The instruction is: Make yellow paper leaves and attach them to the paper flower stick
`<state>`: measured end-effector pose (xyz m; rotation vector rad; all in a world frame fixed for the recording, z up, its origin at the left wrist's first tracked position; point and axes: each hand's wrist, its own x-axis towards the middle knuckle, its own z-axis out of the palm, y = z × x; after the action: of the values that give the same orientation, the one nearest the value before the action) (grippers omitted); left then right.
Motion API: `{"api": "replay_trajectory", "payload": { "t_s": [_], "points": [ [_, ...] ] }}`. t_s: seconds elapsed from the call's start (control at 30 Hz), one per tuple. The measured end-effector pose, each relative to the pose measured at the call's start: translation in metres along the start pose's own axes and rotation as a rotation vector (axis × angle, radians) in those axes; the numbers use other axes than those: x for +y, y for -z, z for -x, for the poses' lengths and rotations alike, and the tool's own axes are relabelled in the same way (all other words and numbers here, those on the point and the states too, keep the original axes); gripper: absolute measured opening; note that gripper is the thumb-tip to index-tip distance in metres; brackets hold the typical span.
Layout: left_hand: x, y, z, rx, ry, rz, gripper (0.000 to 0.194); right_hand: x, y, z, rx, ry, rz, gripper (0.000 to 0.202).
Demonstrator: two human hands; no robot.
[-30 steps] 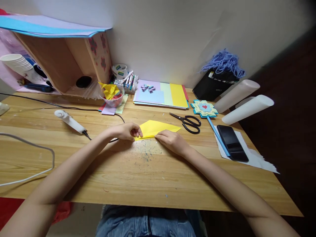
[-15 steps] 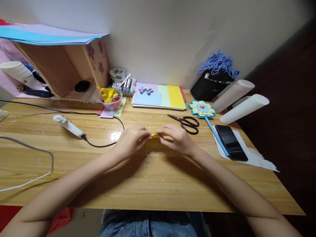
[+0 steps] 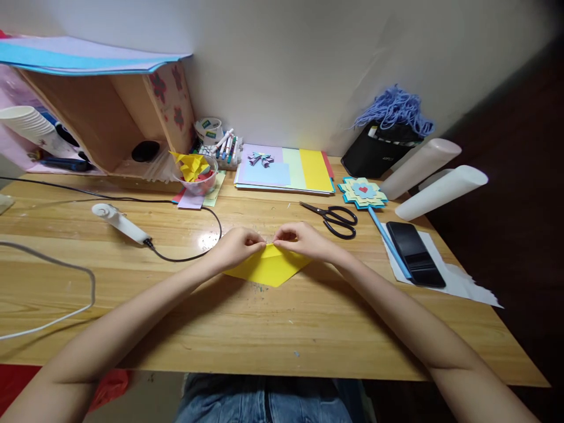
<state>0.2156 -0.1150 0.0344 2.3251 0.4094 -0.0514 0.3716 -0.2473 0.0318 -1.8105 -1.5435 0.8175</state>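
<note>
A yellow sheet of paper [image 3: 269,269] with creases hangs between my hands, its broad face showing and a pointed corner toward me. My left hand [image 3: 238,248] pinches its upper edge between thumb and fingers. Close beside it, my right hand [image 3: 304,241] pinches the same edge. The two sets of fingertips nearly touch. Black-handled scissors [image 3: 337,220] lie just beyond my right hand. Small dark specks are scattered on the table under the paper.
On the wooden table [image 3: 308,346], a white corded tool [image 3: 121,224] lies left. Behind are a bowl of yellow folded paper [image 3: 198,176], coloured sheets [image 3: 315,170] and markers [image 3: 228,145]. A paper flower [image 3: 362,192], phone [image 3: 415,254] and white rolls [image 3: 443,191] stand or lie right.
The yellow paper, before seen only as a narrow strip between my fingers, now shows its wide face. My hands have come closer together, still pinching it.
</note>
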Motion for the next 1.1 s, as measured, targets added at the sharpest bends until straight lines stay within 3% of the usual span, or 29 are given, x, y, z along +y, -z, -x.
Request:
{"api": "replay_trajectory", "payload": {
  "t_s": [0.23,0.47,0.77,1.0,1.1],
  "points": [
    [-0.019,-0.017,-0.009,0.226,-0.229,-0.404,0.020,0.023,-0.019,-0.008,0.136,0.187,0.147,0.009],
    [-0.016,-0.026,-0.006,0.309,-0.465,-0.830,0.018,0.033,-0.026,-0.007,0.245,0.414,0.492,0.013],
    [0.004,-0.035,0.006,0.286,-0.446,-1.048,0.025,0.037,-0.024,-0.001,0.236,0.669,0.921,0.029],
    [0.009,-0.046,0.013,0.266,-0.423,-1.089,0.028,0.034,-0.023,0.002,0.216,0.780,1.011,0.027],
    [0.010,-0.050,0.015,0.256,-0.402,-1.136,0.030,0.037,-0.022,0.004,0.240,0.751,0.958,0.025]
  ]
}}
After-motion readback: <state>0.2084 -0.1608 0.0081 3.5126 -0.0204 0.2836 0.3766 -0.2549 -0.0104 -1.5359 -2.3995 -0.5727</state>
